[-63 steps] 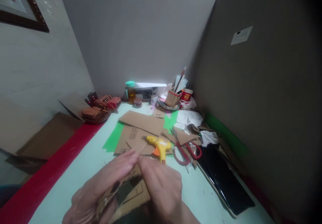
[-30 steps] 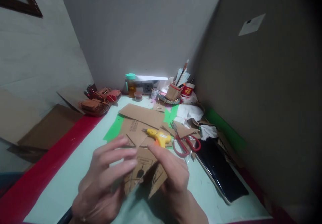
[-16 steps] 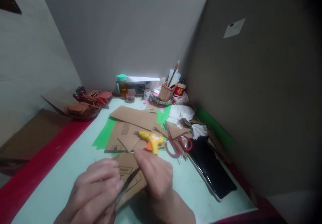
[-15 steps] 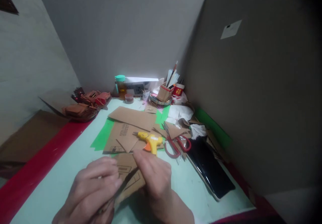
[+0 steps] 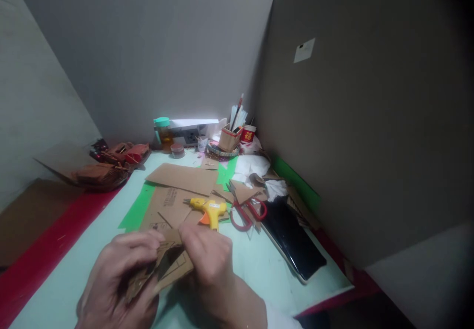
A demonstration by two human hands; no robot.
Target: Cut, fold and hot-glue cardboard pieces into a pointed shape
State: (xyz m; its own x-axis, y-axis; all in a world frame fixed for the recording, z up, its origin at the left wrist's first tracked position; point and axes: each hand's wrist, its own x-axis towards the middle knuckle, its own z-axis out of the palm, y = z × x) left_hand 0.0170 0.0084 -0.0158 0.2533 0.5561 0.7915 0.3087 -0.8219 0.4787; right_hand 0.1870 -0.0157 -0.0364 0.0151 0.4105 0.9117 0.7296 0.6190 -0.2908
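Between my hands, above the near part of the table, is a folded piece of brown cardboard [image 5: 176,268] with printed black lines and a dark gap between its layers. My left hand [image 5: 122,274] is closed on its left side, fingers bent over the top and thumb underneath. My right hand [image 5: 211,257] grips its right edge, the thumb side at the upper corner. Just beyond my right hand lies a yellow glue gun [image 5: 213,209] with an orange trigger. Red-handled scissors [image 5: 242,213] rest to its right. Flat cardboard sheets [image 5: 185,177] lie behind the glue gun.
A black phone [image 5: 294,242] lies at the right. Green paper [image 5: 137,208] is under the cardboard. Toward the back stand a jar with a teal lid [image 5: 163,134], a pen holder [image 5: 230,137] and a red cup [image 5: 248,133]. Reddish model pieces [image 5: 126,156] sit at the left.
My left hand has turned, and the cardboard's layers show a wider gap. The whole scene has shifted left in view as the head turned slightly right.
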